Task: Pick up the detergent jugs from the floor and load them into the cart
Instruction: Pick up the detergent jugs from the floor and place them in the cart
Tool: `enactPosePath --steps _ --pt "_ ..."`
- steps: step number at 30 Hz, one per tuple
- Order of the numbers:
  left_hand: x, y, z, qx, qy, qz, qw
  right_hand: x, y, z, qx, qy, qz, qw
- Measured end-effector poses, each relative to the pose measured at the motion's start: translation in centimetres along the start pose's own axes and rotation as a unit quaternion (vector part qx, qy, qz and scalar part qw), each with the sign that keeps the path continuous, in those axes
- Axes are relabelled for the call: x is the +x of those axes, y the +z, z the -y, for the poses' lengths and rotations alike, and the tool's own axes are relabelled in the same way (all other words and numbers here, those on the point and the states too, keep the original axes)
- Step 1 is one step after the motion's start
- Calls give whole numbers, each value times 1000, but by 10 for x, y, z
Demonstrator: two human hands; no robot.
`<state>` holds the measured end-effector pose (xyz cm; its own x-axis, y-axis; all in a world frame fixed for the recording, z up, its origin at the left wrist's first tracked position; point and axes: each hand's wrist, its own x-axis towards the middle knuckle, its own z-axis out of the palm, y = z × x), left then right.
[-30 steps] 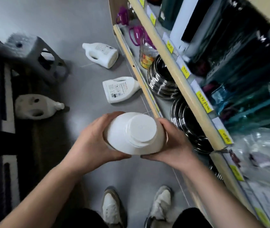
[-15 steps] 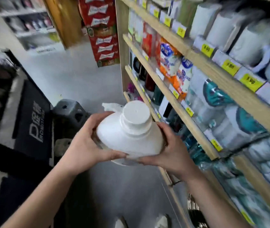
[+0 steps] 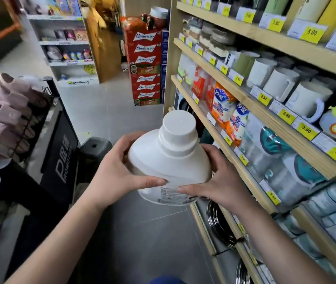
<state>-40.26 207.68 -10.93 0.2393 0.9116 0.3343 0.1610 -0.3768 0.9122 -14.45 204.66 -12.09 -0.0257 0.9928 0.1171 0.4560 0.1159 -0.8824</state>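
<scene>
Jug: the white detergent jug (image 3: 169, 167) is in the air at the centre of your view, cap (image 3: 178, 128) tipped toward 12 o'clock, and it is not in a cart yet
Left hand: your left hand (image 3: 120, 171) is clamped on the jug's side at 9 o'clock
Right hand: your right hand (image 3: 220, 181) is clamped on the side at 3 o'clock
Cart: not certain; the dark frame (image 3: 40, 191) at 8 o'clock may be it
Risk, grip: you hold smooth plastic between your palms, not by a handle, so if you loosen one hand the jug could slide out
Risk, right: the shelf edge (image 3: 255, 179) at 3 o'clock is just beside your right hand, so a wide swing could knock goods
Risk, left: the grey stool (image 3: 93, 148) at 9 o'clock lies toward that frame, so a low carry could strike it
</scene>
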Motion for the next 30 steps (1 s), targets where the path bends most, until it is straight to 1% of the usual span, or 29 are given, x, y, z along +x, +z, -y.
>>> enactPosePath --steps 4,10,14,17,20,23,26,30 --pt "-13 -19 4 -1 -5 -40 999 8 18 11 -4 -22 32 999" --pt "-46 -41 -2 34 -28 -113 993 26 49 16 8 -75 97 992" --pt "-80 -45 -20 72 -50 -187 978 33 68 21 24 -127 157 979" --pt "-109 -37 -38 98 -64 -252 961 36 78 30 35 -157 224 961" --pt "-142 -23 -55 121 -94 -323 934 32 90 36 53 -195 287 937" --pt "-182 0 -74 158 -127 -395 896 17 102 41 85 -217 361 903" --pt "-223 28 -90 179 -145 -462 856 -2 118 43 102 -255 431 860" --pt "-283 67 -121 209 -171 -551 790 -43 139 57 112 -298 528 788"
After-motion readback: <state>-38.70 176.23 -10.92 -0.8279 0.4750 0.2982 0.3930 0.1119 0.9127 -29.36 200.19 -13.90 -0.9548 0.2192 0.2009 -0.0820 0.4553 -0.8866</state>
